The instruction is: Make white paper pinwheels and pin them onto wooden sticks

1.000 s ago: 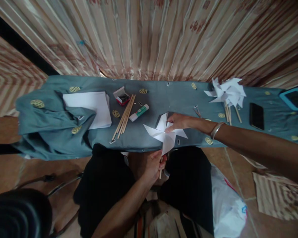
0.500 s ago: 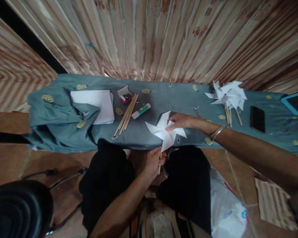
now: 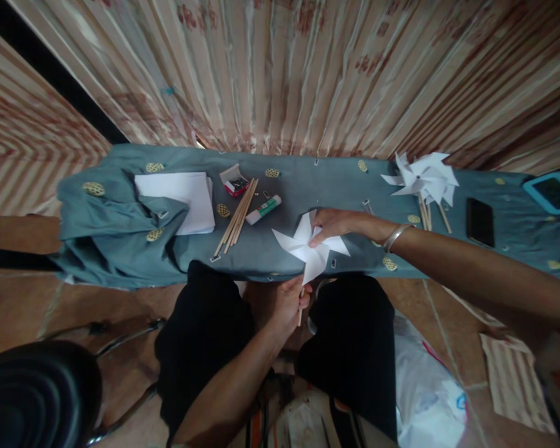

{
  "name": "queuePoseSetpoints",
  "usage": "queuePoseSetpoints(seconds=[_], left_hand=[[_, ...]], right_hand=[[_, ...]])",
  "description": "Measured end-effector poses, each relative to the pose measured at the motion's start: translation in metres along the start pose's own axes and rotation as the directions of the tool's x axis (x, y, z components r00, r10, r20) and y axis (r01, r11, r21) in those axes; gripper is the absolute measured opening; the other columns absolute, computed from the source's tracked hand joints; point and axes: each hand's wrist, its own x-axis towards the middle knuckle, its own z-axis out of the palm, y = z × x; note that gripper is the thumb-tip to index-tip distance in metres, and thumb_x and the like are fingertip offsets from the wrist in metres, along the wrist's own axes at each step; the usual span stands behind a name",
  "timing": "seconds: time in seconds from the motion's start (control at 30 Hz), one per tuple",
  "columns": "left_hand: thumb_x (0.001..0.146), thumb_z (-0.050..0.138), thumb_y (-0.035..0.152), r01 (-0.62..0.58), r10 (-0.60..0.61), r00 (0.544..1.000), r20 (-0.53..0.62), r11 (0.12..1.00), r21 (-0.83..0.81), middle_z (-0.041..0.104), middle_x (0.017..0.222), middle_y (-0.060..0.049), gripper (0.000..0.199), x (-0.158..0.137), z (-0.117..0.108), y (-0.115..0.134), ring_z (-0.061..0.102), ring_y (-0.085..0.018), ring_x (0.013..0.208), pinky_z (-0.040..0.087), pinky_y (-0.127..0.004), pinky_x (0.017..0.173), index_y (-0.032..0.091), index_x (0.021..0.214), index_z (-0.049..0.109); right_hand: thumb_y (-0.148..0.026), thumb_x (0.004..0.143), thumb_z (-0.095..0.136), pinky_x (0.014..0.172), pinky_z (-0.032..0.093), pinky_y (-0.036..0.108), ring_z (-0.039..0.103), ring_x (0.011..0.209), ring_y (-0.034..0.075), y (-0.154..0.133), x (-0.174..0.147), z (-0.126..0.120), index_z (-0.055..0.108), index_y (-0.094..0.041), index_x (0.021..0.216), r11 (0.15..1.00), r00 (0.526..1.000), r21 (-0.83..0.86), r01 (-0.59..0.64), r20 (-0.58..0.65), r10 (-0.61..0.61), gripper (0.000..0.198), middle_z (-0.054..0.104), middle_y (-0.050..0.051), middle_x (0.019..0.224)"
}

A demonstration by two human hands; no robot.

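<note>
A white paper pinwheel (image 3: 316, 258) on a thin wooden stick (image 3: 300, 315) is between my hands at the table's near edge. My left hand (image 3: 290, 303) is closed around the stick just below the lowest blade. My right hand (image 3: 332, 225) grips the pinwheel from above, its thumb on the paper by the centre and its other fingers over the upper blade. A bracelet sits on my right wrist. To the left lie a green and white glue stick (image 3: 263, 210), several loose wooden sticks (image 3: 236, 218) and an open red box of small dark pieces (image 3: 236, 185).
White paper sheets (image 3: 180, 193) lie at the left, partly under a fold of the grey-green cloth (image 3: 107, 230). Finished-looking pinwheels (image 3: 424, 177), a dark phone (image 3: 480, 222) and a blue-framed device (image 3: 553, 191) lie at the right. A curtain (image 3: 280, 74) hangs behind; a black stool (image 3: 32, 392) stands lower left.
My right hand has shifted slightly left and up on the pinwheel, its thumb still near the centre. My left hand keeps its hold on the stick. The view has moved slightly.
</note>
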Motion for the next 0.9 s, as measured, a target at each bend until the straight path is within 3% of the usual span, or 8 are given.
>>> queuePoseSetpoints(seconds=[0.3, 0.4, 0.6, 0.9], left_hand=[[0.069, 0.082, 0.034, 0.04, -0.041, 0.999, 0.024, 0.999, 0.029, 0.053, 0.053, 0.003, 0.031, 0.0, -0.001, -0.001, 0.031, 0.0, 0.036, 0.008, -0.02, 0.042, 0.011, 0.067, 0.06], [0.064, 0.083, 0.042, 0.033, -0.035, 0.999, 0.032, 0.998, 0.053, 0.053, 0.054, 0.004, 0.037, -0.004, -0.004, -0.004, 0.031, -0.001, 0.036, 0.009, -0.021, 0.041, 0.012, 0.069, 0.062], [0.062, 0.079, 0.064, 0.106, -0.114, 0.992, 0.05, 0.986, 0.132, 0.052, 0.05, 0.006, 0.065, -0.016, -0.014, -0.012, 0.029, -0.003, 0.033, 0.01, -0.023, 0.04, 0.01, 0.097, 0.069], [0.064, 0.075, 0.067, 0.142, -0.154, 0.985, 0.079, 0.979, 0.144, 0.047, 0.044, 0.009, 0.068, -0.014, -0.015, -0.014, 0.026, -0.003, 0.033, 0.013, -0.023, 0.039, 0.008, 0.097, 0.066]], right_hand=[[-0.051, 0.065, 0.077, 0.061, 0.041, 0.028, 0.058, 0.069, 0.018, 0.01, 0.011, 0.0, 0.077, -0.017, 0.077, 0.995, 0.996, 0.06, 0.078, 0.045, -0.081, 0.036, 0.068, 0.003, 0.075], [-0.048, 0.067, 0.077, 0.06, 0.042, 0.029, 0.06, 0.069, 0.019, 0.012, 0.011, 0.001, 0.079, -0.018, 0.08, 0.994, 0.997, 0.091, 0.06, 0.048, -0.065, 0.032, 0.07, 0.003, 0.075], [-0.047, 0.068, 0.079, 0.065, 0.042, 0.029, 0.062, 0.072, 0.02, 0.018, 0.017, 0.004, 0.081, -0.02, 0.089, 0.994, 0.995, 0.087, 0.06, 0.07, -0.066, 0.035, 0.073, 0.003, 0.077], [-0.051, 0.07, 0.079, 0.063, 0.042, 0.03, 0.063, 0.072, 0.022, 0.021, 0.018, 0.007, 0.08, -0.02, 0.08, 0.993, 0.996, 0.11, 0.041, 0.075, -0.049, 0.033, 0.071, 0.004, 0.074]])
